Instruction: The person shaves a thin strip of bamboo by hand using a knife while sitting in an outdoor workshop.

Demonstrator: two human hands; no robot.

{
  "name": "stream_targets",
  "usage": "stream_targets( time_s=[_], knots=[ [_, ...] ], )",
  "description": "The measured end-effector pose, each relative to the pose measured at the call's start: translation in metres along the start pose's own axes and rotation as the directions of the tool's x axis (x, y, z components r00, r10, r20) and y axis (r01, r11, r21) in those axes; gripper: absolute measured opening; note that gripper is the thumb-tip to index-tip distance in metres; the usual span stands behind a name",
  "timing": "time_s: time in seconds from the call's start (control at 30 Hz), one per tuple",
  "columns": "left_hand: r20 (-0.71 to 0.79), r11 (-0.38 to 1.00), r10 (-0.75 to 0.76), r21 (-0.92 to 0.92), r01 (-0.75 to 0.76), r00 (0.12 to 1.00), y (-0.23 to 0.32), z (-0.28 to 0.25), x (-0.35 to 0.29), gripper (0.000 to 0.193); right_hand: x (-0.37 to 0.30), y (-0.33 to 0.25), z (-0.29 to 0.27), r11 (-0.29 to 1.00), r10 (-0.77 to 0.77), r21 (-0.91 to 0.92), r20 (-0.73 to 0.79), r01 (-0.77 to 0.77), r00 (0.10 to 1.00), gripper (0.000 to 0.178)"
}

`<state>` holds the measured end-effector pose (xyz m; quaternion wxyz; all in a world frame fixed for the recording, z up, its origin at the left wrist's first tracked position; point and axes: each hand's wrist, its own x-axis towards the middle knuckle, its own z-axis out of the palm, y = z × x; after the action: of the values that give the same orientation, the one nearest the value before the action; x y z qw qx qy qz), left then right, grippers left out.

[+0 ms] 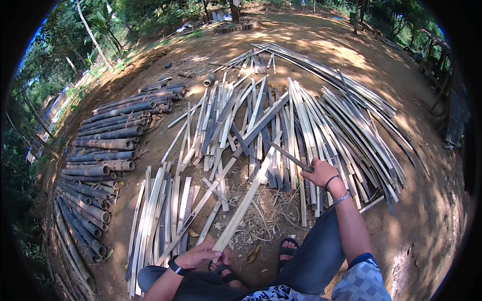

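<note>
Closed around the near end of 1 long pale strip (pixel 241 208) is the left hand (pixel 195 257); the right hand (pixel 319 173) grips a long knife (pixel 288 154), blade by the strip's far end, contact unclear. Beyond, split strips (pixel 304 114) fan out, edges crossing; brown soil (pixel 422 220) stretches along the right.

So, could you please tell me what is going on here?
A person is working outdoors with split bamboo. The left grip holds the near end of a long pale strip, and the right grip holds a knife, its blade pointing toward the strip's far end; whether they touch is hard to tell. Curly shavings lie in front, many loose strips spread around, and round bamboo poles are stacked on the left.
</note>
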<state>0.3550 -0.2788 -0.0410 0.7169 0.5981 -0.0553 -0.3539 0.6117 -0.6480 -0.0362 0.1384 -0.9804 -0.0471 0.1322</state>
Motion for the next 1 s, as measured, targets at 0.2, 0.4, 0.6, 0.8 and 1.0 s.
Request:
stream_targets(
  time_s=[0.2, 0.4, 0.6, 0.8, 1.0],
  knots=[
    [-0.291, 0.915, 0.318, -0.155, -0.373, 0.902, 0.029, -0.032, -0.026, 0.060, 0.000, -0.018, 0.005, 0.999, -0.018, -0.034, 0.005, 0.018, 1.000, 0.058],
    [-0.455, 0.798, 0.316, -0.348, -0.493, 0.833, 0.027, -0.054, -0.036, 0.057, 0.010, -0.042, 0.017, 0.995, -0.082, -0.062, 0.003, 0.082, 0.997, 0.060],
    [-0.518, 0.716, 0.277, -0.450, -0.533, 0.809, 0.038, -0.061, -0.032, 0.056, 0.008, -0.065, 0.016, 0.989, -0.131, -0.075, -0.032, 0.128, 0.991, 0.054],
    [-0.508, 0.701, 0.327, -0.435, -0.566, 0.797, 0.050, -0.061, -0.031, 0.055, -0.005, -0.101, 0.006, 0.983, -0.169, -0.077, 0.004, 0.169, 0.986, 0.056],
    [-0.493, 0.727, 0.358, -0.386, -0.568, 0.793, 0.058, -0.066, -0.029, 0.058, -0.012, -0.127, -0.006, 0.978, -0.206, 0.010, -0.019, 0.206, 0.978, 0.056]
  ],
)
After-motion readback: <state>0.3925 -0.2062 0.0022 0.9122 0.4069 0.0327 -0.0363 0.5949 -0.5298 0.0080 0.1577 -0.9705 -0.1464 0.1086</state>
